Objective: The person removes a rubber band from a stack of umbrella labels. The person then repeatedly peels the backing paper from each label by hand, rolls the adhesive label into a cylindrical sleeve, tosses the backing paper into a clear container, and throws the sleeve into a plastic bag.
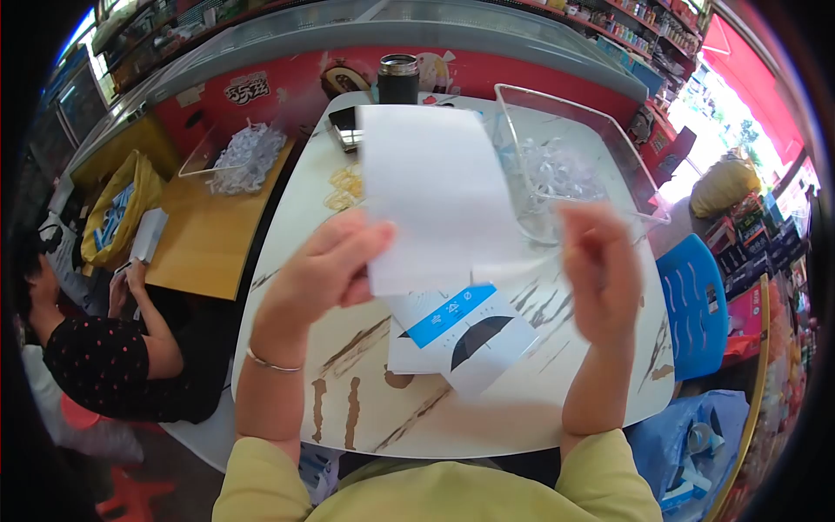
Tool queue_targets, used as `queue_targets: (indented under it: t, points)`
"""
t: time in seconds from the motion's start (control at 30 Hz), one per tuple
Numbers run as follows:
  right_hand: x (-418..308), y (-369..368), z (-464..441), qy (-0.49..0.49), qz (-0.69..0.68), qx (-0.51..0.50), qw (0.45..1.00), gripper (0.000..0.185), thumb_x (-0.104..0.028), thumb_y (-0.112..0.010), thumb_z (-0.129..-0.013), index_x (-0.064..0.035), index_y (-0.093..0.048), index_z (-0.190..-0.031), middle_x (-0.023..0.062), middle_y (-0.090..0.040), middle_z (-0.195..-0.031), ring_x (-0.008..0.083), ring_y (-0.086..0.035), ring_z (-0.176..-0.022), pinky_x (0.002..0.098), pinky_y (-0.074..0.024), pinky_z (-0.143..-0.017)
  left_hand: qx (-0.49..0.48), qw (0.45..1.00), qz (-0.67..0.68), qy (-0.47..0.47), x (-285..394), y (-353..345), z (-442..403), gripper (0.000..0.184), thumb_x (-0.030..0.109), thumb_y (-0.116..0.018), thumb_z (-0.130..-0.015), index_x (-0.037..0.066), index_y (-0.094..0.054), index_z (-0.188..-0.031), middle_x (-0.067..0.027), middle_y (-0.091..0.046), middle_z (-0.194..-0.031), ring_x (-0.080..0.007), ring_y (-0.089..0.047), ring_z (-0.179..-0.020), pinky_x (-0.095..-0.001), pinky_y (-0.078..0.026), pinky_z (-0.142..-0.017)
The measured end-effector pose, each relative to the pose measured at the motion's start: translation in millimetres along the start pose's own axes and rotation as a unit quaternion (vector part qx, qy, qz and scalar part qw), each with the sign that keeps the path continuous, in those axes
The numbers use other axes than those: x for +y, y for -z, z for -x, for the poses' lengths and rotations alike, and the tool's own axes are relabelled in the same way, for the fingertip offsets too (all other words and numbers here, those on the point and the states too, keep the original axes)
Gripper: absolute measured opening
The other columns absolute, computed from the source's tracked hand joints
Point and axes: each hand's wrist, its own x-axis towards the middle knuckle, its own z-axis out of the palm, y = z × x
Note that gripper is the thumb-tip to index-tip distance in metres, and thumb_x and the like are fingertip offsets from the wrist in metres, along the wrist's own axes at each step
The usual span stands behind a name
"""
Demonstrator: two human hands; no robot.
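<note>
A white sheet (435, 191) is raised over the middle of the marble-patterned table (348, 409). My left hand (330, 261) pinches its lower left edge between thumb and fingers. To the right of the sheet is my right hand (600, 270), blurred by motion with its fingers curled; whether they touch anything is unclear. Beneath the sheet, printed cards with a blue band and a black umbrella picture (483, 342) lie in an overlapping pile. Yellow rubber bands (345, 186) lie left of the sheet, near a dark phone-like object (346, 129).
At the table's back stand a dark cup (398, 80) and a clear bin of transparent strips (557, 170). A person (113, 357) sits at the left, beside a yellow bag (122, 209). On the right are a blue chair (693, 304) and a blue bag (687, 444).
</note>
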Motion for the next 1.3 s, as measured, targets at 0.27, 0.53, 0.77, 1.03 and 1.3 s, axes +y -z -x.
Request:
queue_targets:
  t: [0.27,0.53,0.77,1.03,1.3]
  points:
    - [70.7,47.3,-56.5,-0.076,0.112,0.159,0.978,0.018,-0.004,-0.051,-0.088,-0.0027,-0.059,-0.105,0.0019,-0.056,-0.088,0.0046,-0.046,-0.065,0.0185,-0.0382,-0.059,0.207,0.963,0.106,-0.136,20.3,18.9,5.0,0.02,0.02,-0.047,-0.093,0.0,-0.052,-0.089,0.0014,-0.05,-0.057,-0.0019,-0.033,-0.033,-0.0159,-0.028,-0.033]
    - [179.3,67.2,-68.1,-0.054,0.436,0.065,0.896,0.022,-0.008,-0.064,-0.077,-0.0068,-0.064,-0.099,0.0094,-0.059,-0.1,0.023,-0.061,-0.079,0.0322,-0.0486,-0.07,0.132,0.976,0.079,-0.154,22.6,3.2,4.6,0.02,0.017,-0.046,-0.092,-0.002,-0.051,-0.096,0.0005,-0.05,-0.056,-0.0019,-0.031,-0.032,-0.016,-0.026,-0.032]
    - [52.6,6.6,-28.2,0.029,0.191,0.016,0.981,0.049,-0.004,-0.074,-0.061,-0.016,-0.064,-0.108,0.0079,-0.051,-0.123,0.0252,-0.055,-0.098,0.0314,-0.0498,-0.072,-0.014,0.995,0.075,-0.065,0.9,-14.8,-5.1,0.027,0.019,-0.044,-0.093,-0.003,-0.048,-0.107,-0.0034,-0.055,-0.064,-0.0045,-0.042,-0.036,-0.017,-0.03,-0.032]
    - [17.5,-9.9,30.4,0.052,-0.07,-0.137,0.987,0.026,-0.005,-0.07,-0.065,-0.006,-0.066,-0.091,0.0061,-0.066,-0.094,0.0256,-0.06,-0.094,0.0324,-0.0492,-0.078,-0.079,0.991,0.106,0.008,-28.3,-31.2,-14.6,0.064,0.05,-0.035,-0.092,0.002,-0.033,-0.134,-0.0095,-0.049,-0.123,-0.0153,-0.05,-0.111,-0.0289,-0.044,-0.087]
    - [25.5,-14.0,68.1,-0.117,-0.173,-0.07,0.975,0.026,0.0,-0.073,-0.063,-0.0049,-0.066,-0.088,0.0077,-0.065,-0.089,0.0226,-0.063,-0.085,0.0282,-0.0499,-0.071,-0.246,0.965,0.084,0.031,-32.0,-25.6,-20.7,0.057,0.05,-0.043,-0.088,0.008,-0.045,-0.127,-0.0045,-0.052,-0.119,-0.0137,-0.048,-0.109,-0.0293,-0.037,-0.093]
